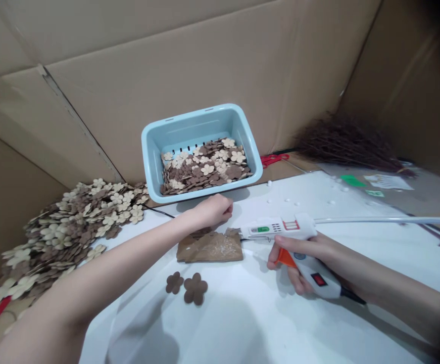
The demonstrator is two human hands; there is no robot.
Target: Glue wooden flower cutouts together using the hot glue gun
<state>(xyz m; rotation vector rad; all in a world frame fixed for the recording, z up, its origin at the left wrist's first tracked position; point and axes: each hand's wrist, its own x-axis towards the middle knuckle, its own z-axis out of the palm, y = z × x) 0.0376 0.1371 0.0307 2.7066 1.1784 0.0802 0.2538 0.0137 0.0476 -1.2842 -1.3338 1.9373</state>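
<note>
My right hand (306, 258) grips a white glue gun (286, 228), with a finger at its orange trigger. The gun's nozzle points left, just at the right end of a piece of cardboard (209, 247) flecked with whitish residue. Just behind that cardboard is my left hand (217, 209), its fingers curled closed; whatever they may hold is hidden. In front of the cardboard, a small brown flower cutout (175, 282) lies beside a larger brown flower cutout (195, 289) on the white sheet (220, 328).
A light blue basket (204, 194) holds many brown and cream flower cutouts. More are heaped in a pile (64, 227) at left. Red scissors (275, 160) and a bundle of dark twigs (348, 144) lie behind on the right. A clear glue stick (375, 220) extends from the gun.
</note>
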